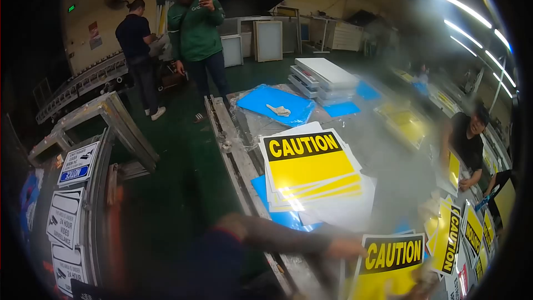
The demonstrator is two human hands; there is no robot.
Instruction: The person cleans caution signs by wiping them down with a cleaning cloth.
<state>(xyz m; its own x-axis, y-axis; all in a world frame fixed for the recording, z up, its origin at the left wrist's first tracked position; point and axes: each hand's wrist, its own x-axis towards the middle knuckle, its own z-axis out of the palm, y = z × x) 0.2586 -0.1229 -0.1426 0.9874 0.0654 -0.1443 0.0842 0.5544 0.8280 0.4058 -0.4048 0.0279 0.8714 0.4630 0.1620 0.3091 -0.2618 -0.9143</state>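
My left hand (345, 248) reaches in from the lower left and grips the left edge of a yellow caution sign (391, 269) with a black header. Blurred at the bottom of the view, my right hand (426, 282) is at that sign's lower right edge; its fingers are too smeared to make out. Beyond my left arm lies a fanned stack of caution signs (313, 164) on white sheets and blue film. More caution signs (448, 236) overlap in a loose pile to the right of my hands.
A long table (355, 128) carries a blue sheet (272, 105) with a crumpled glove and a stack of white panels (327, 75). Surveillance signs (64, 216) lie on a rack at left. Two people stand at the back; another person (472, 139) works across the table.
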